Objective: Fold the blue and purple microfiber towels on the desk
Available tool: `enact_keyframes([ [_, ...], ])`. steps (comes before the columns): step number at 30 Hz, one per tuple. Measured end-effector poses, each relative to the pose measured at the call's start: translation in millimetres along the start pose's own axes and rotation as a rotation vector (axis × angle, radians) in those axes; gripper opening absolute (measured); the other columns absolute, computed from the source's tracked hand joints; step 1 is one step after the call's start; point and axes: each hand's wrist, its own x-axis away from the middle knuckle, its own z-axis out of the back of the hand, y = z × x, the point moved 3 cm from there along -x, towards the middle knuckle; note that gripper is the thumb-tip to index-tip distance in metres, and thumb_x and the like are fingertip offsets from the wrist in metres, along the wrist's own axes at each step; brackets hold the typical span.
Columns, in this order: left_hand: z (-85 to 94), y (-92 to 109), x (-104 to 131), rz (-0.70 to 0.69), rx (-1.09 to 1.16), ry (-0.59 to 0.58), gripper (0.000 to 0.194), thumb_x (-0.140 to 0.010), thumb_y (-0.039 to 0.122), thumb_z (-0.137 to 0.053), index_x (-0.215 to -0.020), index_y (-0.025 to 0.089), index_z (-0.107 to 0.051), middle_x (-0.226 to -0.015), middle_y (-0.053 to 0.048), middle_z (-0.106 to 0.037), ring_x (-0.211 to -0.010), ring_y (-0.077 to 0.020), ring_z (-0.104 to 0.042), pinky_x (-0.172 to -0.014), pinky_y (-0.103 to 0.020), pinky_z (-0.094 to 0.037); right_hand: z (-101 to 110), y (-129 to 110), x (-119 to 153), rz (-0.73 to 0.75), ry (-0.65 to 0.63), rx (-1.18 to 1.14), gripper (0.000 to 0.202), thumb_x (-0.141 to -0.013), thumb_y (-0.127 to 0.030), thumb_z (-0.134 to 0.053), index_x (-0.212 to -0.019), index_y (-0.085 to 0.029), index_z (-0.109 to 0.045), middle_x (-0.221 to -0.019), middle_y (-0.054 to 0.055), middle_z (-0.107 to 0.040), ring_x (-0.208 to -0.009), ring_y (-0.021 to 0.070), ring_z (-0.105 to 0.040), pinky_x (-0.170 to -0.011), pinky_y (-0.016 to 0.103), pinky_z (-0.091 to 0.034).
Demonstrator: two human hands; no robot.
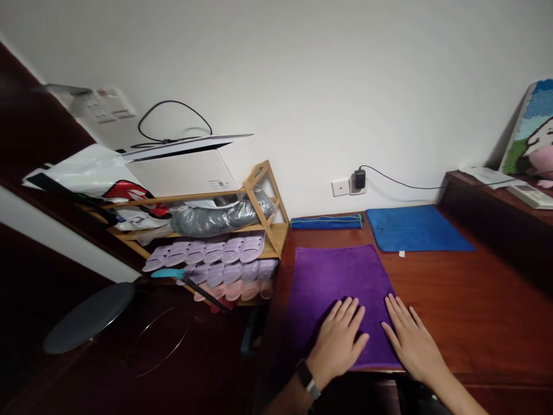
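A purple cloth [334, 274] lies spread flat on the wooden table, its near edge close to the table's front edge. My left hand [339, 337] rests palm down on the near part of the cloth, fingers stretched out; a watch is on that wrist. At the cloth's right edge, my right hand [408, 337] lies flat with its fingers apart, partly over the bare wood. Behind, to the right, is a flat blue cloth [419, 229] with a small white tag. A folded or rolled blue cloth [326, 222] with green edging lies along the wall.
Left of the table [466, 305] stands a wooden rack [280, 230] with several clogs [216, 251] and a white box [181, 173] on top. A round stool [90, 317] is at lower left. A black plug [359, 179] sits in the wall socket; a raised ledge [488, 213] borders the right.
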Motion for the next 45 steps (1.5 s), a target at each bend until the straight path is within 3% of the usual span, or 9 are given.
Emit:
enact_keyframes([
  [2,-7.6,11,-11,-0.011,0.046,0.008,0.060,-0.108,0.051,-0.043,-0.163,0.028,-0.036,-0.167,-0.005,-0.040,-0.155,-0.0234,-0.035,-0.128,-0.046,-0.031,1,0,-1,0.001,-0.015,0.005,0.071,-0.107,-0.057,-0.023,-0.167,-0.019,-0.026,-0.166,0.008,-0.040,-0.154,0.0268,-0.038,-0.124,0.050,-0.033],
  [5,-8.5,-2,-4,0.008,0.044,-0.025,0.062,-0.108,0.052,-0.045,-0.164,0.030,-0.032,-0.168,-0.005,-0.039,-0.155,-0.0243,-0.036,-0.127,-0.048,-0.033,4,-1,-2,-0.006,-0.038,0.017,0.071,-0.107,-0.057,-0.024,-0.166,-0.018,-0.029,-0.166,0.007,-0.039,-0.154,0.0260,-0.036,-0.125,0.048,-0.033],
  [12,33.6,-82,86,-0.014,-0.075,-0.177,0.064,-0.108,0.039,-0.049,-0.166,0.036,-0.022,-0.170,-0.001,-0.034,-0.155,-0.0241,-0.035,-0.125,-0.049,-0.036,5,-1,-1,-0.016,-0.027,0.006,0.072,-0.107,-0.059,-0.023,-0.164,-0.018,-0.033,-0.165,0.007,-0.040,-0.153,0.0259,-0.038,-0.125,0.048,-0.031],
  [17,43.0,-109,135,0.024,-0.107,-0.138,0.057,-0.110,0.037,-0.047,-0.164,0.040,-0.028,-0.166,0.001,-0.042,-0.150,-0.0222,-0.044,-0.120,-0.045,-0.045,2,0,0,-0.005,-0.004,-0.001,0.072,-0.107,-0.059,-0.023,-0.164,-0.017,-0.034,-0.164,0.007,-0.042,-0.152,0.0257,-0.040,-0.125,0.047,-0.031],
  [21,44.3,-112,138,0.055,-0.071,-0.022,0.037,-0.108,0.038,-0.051,-0.144,0.039,-0.061,-0.146,-0.002,-0.065,-0.131,-0.0237,-0.065,-0.107,-0.042,-0.058,0,1,1,-0.002,0.004,0.010,0.071,-0.107,-0.059,-0.024,-0.164,-0.018,-0.033,-0.164,0.006,-0.042,-0.152,0.0255,-0.040,-0.124,0.047,-0.033],
  [24,51.0,-110,130,0.047,-0.025,0.007,0.026,-0.106,0.034,-0.055,-0.124,0.032,-0.075,-0.117,-0.004,-0.077,-0.105,-0.0215,-0.075,-0.092,-0.036,-0.064,0,2,1,0.002,-0.001,0.017,0.072,-0.107,-0.060,-0.025,-0.165,-0.019,-0.030,-0.165,0.006,-0.042,-0.153,0.0258,-0.039,-0.124,0.048,-0.034],
  [31,61.4,-105,133,-0.039,-0.007,0.029,0.020,-0.105,0.026,-0.058,-0.117,0.025,-0.075,-0.112,-0.005,-0.078,-0.097,-0.0192,-0.076,-0.084,-0.028,-0.063,3,1,1,0.014,-0.005,0.005,0.071,-0.107,-0.059,-0.027,-0.167,-0.021,-0.023,-0.165,0.005,-0.042,-0.152,0.0260,-0.040,-0.124,0.048,-0.034],
  [40,45.6,-99,146,-0.192,-0.272,0.149,0.032,-0.107,0.009,-0.040,-0.119,0.017,-0.068,-0.110,-0.007,-0.079,-0.099,-0.0202,-0.077,-0.087,-0.034,-0.065,2,2,2,0.024,0.020,0.001,0.070,-0.108,-0.057,-0.026,-0.168,-0.021,-0.019,-0.164,0.006,-0.043,-0.151,0.0264,-0.042,-0.123,0.049,-0.035],
  [45,38.2,-100,144,-0.131,-0.291,0.169,0.028,-0.108,0.013,-0.040,-0.119,0.017,-0.066,-0.106,-0.008,-0.078,-0.096,-0.0195,-0.077,-0.087,-0.034,-0.065,0,3,2,0.018,0.018,-0.017,0.072,-0.107,-0.059,-0.028,-0.168,-0.022,-0.020,-0.164,0.007,-0.043,-0.151,0.0278,-0.041,-0.123,0.050,-0.035],
])
